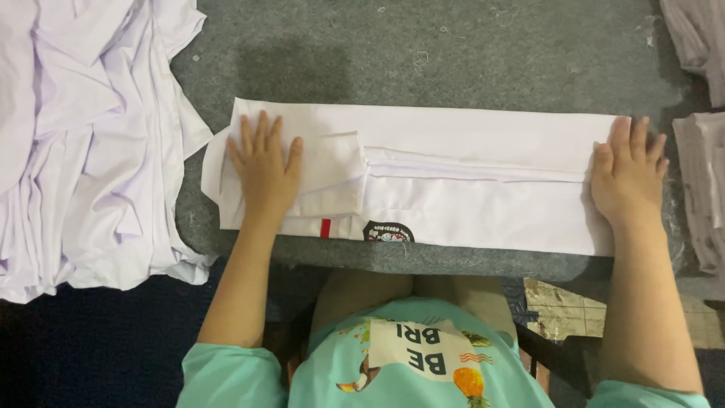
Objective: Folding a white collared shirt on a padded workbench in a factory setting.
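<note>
Grey felt-like covering is seen over the work table [468, 53], with loose threads scattered on it. On it, a white garment [468, 177] is laid out as a long, narrow band running from one hand to the other, its sides already folded inward; the lengthwise fold is therefore judged done, while the crosswise folds into a compact packet are judged not yet made. The left hand [263, 168] is pressed flat, fingers spread, on the end where a small flap of cloth is doubled over; just below the heel of that palm a red tag [325, 227] and a dark round badge [388, 232] are seen at the garment's near edge. The right hand [627, 172] is likewise laid open and flat on the opposite end. Nothing is gripped by either hand; the cloth is only held down. Well outside the left hand, a rumpled heap of white garments [83, 143] is piled. Beyond the right hand, pale folded cloth [702, 181] is lying. No containers are visible.
</note>
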